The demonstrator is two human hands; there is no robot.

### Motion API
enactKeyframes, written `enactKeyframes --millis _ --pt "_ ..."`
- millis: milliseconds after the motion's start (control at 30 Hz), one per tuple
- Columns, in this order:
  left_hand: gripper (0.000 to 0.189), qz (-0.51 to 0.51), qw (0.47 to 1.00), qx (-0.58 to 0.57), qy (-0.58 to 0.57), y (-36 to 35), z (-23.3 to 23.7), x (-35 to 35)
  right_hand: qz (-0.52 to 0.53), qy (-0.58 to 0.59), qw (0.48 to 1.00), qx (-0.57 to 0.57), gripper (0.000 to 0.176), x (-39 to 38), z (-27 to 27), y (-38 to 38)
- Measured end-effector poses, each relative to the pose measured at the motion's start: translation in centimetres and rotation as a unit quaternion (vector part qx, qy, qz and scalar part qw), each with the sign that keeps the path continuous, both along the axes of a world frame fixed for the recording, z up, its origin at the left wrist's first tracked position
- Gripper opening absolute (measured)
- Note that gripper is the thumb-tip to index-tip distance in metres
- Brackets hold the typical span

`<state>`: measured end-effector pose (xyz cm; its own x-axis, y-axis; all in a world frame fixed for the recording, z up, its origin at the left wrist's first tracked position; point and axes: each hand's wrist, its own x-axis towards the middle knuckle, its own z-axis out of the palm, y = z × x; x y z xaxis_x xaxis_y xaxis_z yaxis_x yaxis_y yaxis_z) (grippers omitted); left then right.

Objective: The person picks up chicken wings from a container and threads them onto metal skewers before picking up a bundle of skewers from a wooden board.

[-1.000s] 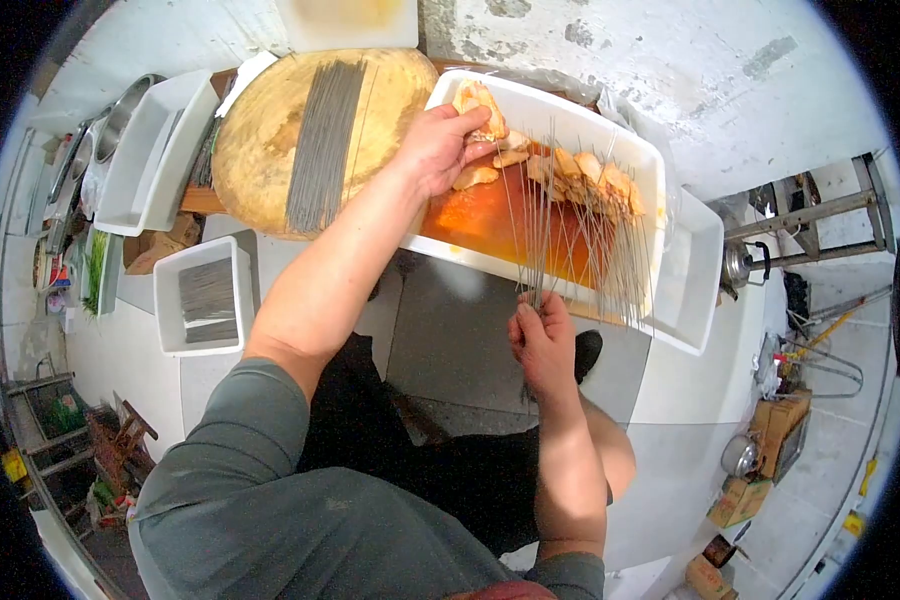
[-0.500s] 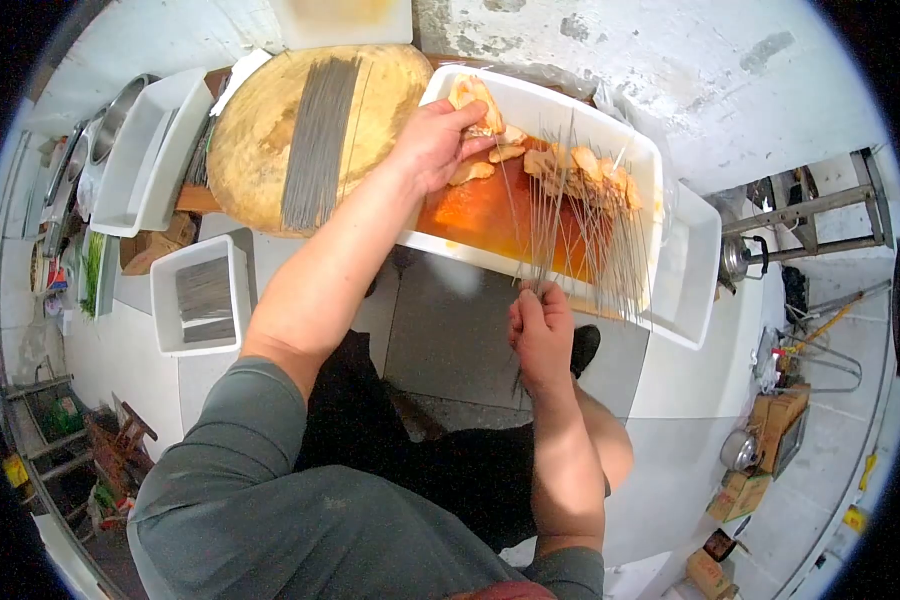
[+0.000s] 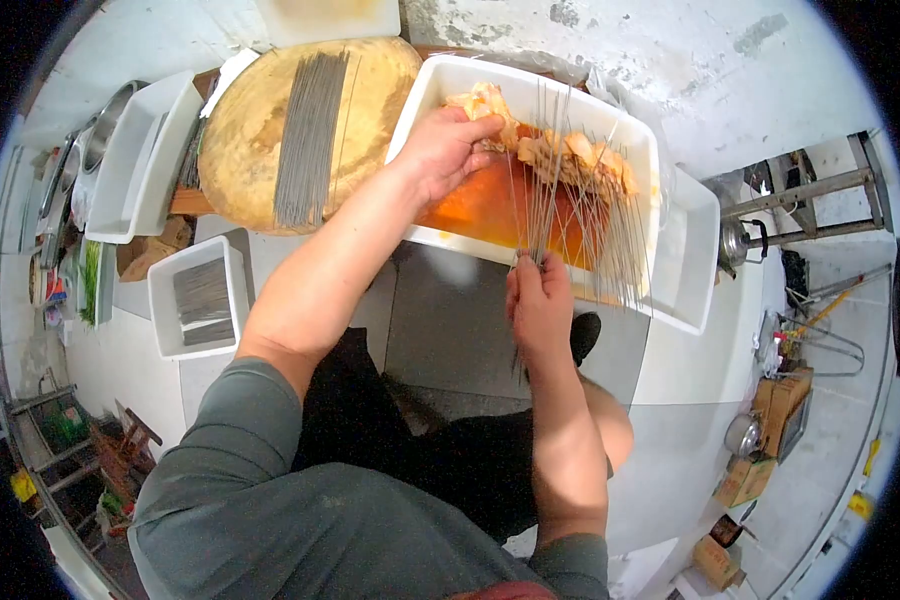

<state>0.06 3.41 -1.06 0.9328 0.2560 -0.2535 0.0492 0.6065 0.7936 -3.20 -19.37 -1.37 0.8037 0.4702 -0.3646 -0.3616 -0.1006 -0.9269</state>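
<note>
My left hand (image 3: 448, 152) is closed on a piece of raw meat (image 3: 486, 104) over the left part of a white tub (image 3: 402, 135). One thin metal skewer seems to run down from that piece. In my right hand (image 3: 540, 295), in front of the tub's near rim, a bunch of metal skewers (image 3: 541, 205) is gripped by the lower ends, their tips pointing up over the tub. Threaded meat (image 3: 580, 165) lies along the tub's right side, its skewers (image 3: 622, 255) hanging over the near rim. Orange-red marinade (image 3: 470, 205) covers the tub's bottom.
Left of the tub, a round wooden board (image 3: 245, 150) bears a row of metal skewers (image 3: 310, 140). A small white bin (image 3: 160, 310) with more skewers stands below it. Another white tub (image 3: 695, 260) sits at the right, near a metal kettle (image 3: 735, 240).
My left hand has shifted slightly down and right with the meat, nearer the skewer tips. My right hand has moved up a little with its skewers. The view has shifted slightly.
</note>
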Motion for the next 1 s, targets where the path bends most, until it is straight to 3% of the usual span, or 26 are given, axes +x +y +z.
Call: enactKeyframes --millis 233,333,433,633,733,833,1000 --pt "0.018 -0.014 0.998 -0.062 -0.022 -1.6 0.9 -0.4 0.000 -0.012 0.998 0.057 0.007 0.4 0.0 0.8" --pt "0.020 -0.043 0.987 -0.138 -0.074 -1.0 0.9 -0.6 -0.003 -0.049 0.999 0.023 0.010 0.5 0.2 1.0" --pt "0.022 0.024 0.994 -0.090 -0.062 -1.2 0.4 -0.3 0.002 -0.185 0.982 -0.029 0.011 0.2 -0.7 1.0" --pt "0.014 0.058 0.998 -0.001 -0.011 -1.5 -1.0 0.0 -0.002 -0.208 0.976 -0.069 0.012 0.1 -0.6 0.9" --pt "0.010 0.029 0.995 -0.074 -0.057 -1.5 -1.2 -0.1 0.023 -0.274 0.956 -0.104 0.012 0.1 -0.3 0.9" --pt "0.010 0.048 0.999 0.010 -0.012 -2.4 0.1 -0.3 0.022 -0.252 0.961 -0.110 0.015 0.0 -0.5 1.1" --pt "0.007 0.076 0.997 -0.030 -0.011 -2.4 0.1 0.0 -0.009 -0.235 0.962 -0.141 0.019 0.8 -1.2 0.5"
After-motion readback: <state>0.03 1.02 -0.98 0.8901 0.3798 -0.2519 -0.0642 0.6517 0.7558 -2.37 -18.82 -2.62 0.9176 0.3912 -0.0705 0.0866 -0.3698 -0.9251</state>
